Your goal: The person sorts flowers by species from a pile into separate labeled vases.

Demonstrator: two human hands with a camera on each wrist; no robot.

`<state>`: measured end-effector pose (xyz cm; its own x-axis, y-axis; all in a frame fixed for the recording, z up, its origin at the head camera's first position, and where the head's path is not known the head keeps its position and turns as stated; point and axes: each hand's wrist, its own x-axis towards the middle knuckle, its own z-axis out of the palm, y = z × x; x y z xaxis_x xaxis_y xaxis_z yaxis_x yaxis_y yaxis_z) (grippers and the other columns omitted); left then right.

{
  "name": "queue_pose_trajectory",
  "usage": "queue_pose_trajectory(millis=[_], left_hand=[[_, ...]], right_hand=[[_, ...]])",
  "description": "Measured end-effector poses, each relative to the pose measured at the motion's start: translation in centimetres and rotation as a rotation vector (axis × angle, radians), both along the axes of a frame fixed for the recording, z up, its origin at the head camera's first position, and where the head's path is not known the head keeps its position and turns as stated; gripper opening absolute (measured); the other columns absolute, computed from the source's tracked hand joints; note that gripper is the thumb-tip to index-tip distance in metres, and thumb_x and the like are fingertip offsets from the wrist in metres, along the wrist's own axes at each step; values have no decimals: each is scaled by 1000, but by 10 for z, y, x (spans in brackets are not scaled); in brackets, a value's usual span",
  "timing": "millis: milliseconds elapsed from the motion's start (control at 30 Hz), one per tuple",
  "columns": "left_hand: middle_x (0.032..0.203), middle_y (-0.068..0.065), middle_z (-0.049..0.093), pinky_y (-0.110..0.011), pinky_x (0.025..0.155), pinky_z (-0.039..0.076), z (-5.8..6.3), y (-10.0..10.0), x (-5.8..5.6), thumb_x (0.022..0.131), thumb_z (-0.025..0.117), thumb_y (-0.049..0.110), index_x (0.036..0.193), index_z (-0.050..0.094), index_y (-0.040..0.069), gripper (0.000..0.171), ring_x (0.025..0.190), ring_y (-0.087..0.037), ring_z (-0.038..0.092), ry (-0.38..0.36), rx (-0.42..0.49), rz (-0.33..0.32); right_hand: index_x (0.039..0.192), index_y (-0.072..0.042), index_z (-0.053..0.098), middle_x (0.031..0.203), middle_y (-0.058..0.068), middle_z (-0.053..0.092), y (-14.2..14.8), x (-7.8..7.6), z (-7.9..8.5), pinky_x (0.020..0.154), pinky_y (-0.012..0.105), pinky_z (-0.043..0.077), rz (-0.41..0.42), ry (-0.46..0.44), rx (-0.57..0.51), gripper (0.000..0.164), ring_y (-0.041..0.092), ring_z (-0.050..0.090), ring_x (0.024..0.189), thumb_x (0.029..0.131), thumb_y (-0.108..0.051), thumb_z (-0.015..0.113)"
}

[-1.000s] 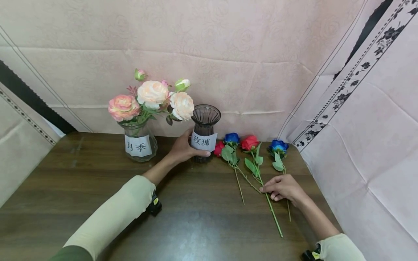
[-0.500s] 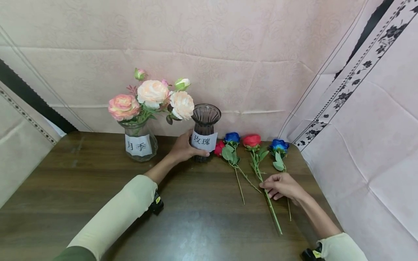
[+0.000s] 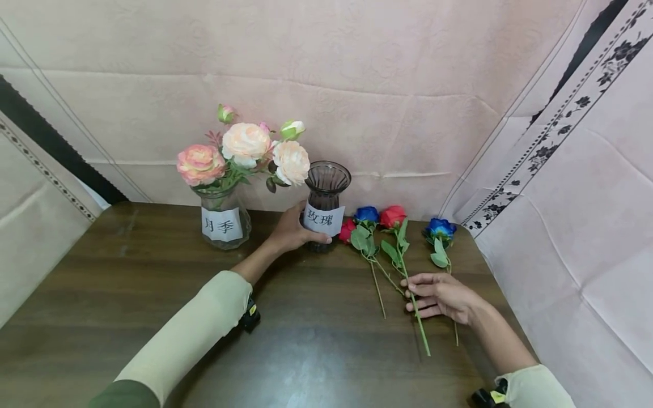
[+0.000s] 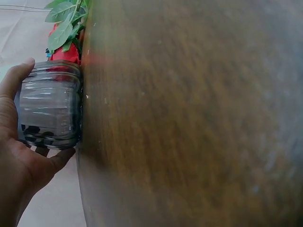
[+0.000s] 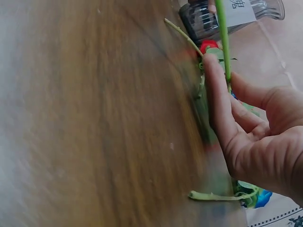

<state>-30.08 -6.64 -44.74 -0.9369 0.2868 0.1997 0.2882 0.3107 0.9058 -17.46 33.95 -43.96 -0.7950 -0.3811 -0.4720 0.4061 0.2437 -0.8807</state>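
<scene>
In the head view, my left hand grips the lower body of a dark glass vase from its left side, thumb across the front below a white label. The left wrist view shows the vase's ribbed base inside that hand's curve. My right hand pinches the green stem of a red rose between thumb and fingers, the other fingers spread out. That stem crosses the fingertips in the right wrist view. Beside it lie a blue rose and another red rose, partly hidden.
A second blue rose lies at the right, its stem passing behind my right hand. Left of the dark vase stands a clear labelled vase filled with pink and cream flowers. A patterned cloth wall closes off the wooden table's back edge.
The held red rose has turned in my right fingers, and its stem end has swung up and left. The right hand's lower fingers have spread out. My left hand keeps hold of the vase.
</scene>
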Motion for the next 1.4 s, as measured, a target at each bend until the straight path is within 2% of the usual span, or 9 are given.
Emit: queue_pose_trajectory(millis=[233, 367, 467, 600, 933, 1167, 1400], left_hand=[[138, -14, 76, -55, 111, 59, -2, 0, 1, 78, 106, 22, 150, 60, 10, 86, 126, -34, 73, -4, -10, 6], [138, -15, 76, -56, 111, 58, -1, 0, 1, 78, 106, 23, 150, 60, 10, 86, 127, -36, 73, -3, -3, 1], [138, -15, 76, -57, 112, 58, -1, 0, 0, 78, 106, 23, 150, 60, 10, 86, 127, -35, 73, -6, 1, 2], [139, -14, 75, -56, 114, 57, -2, 0, 0, 77, 106, 23, 151, 60, 10, 88, 128, -35, 72, -12, -4, 9], [141, -14, 74, -56, 116, 56, -3, 1, 0, 78, 106, 23, 153, 59, 10, 90, 130, -35, 71, -31, 5, 17], [141, -15, 74, -56, 116, 56, -2, 2, 1, 78, 105, 19, 154, 58, 9, 90, 130, -36, 71, -34, 24, 12], [140, -15, 75, -56, 115, 57, -3, 2, 1, 78, 105, 21, 153, 59, 10, 90, 128, -35, 72, -33, 28, 19]], right_hand=[[149, -2, 63, 124, 1, 75, -5, 3, -9, 99, 40, 68, -13, -27, -145, 33, 20, 82, 113, 117, -14, 60], [153, -4, 59, 125, 1, 76, -13, 4, -12, 101, 39, 68, -62, -15, -217, 36, 19, 81, 115, 118, -12, 58], [149, -9, 60, 123, 1, 76, -22, 5, -13, 101, 40, 68, -105, -16, -279, 31, 18, 81, 115, 119, -11, 56], [143, -14, 61, 120, 1, 73, -35, 5, -13, 100, 43, 68, -174, -26, -347, 24, 19, 81, 116, 120, -14, 56], [145, -13, 58, 117, 0, 73, -64, 4, -13, 97, 43, 69, -362, 16, -423, 26, 20, 81, 113, 120, -13, 55], [126, -21, 66, 111, -2, 75, -80, -2, -9, 99, 44, 69, -524, 71, -518, 13, 21, 82, 117, 118, -14, 58], [122, -20, 65, 109, -1, 76, -91, -14, -1, 98, 45, 69, -662, 87, -659, 9, 22, 83, 115, 116, -15, 59]])
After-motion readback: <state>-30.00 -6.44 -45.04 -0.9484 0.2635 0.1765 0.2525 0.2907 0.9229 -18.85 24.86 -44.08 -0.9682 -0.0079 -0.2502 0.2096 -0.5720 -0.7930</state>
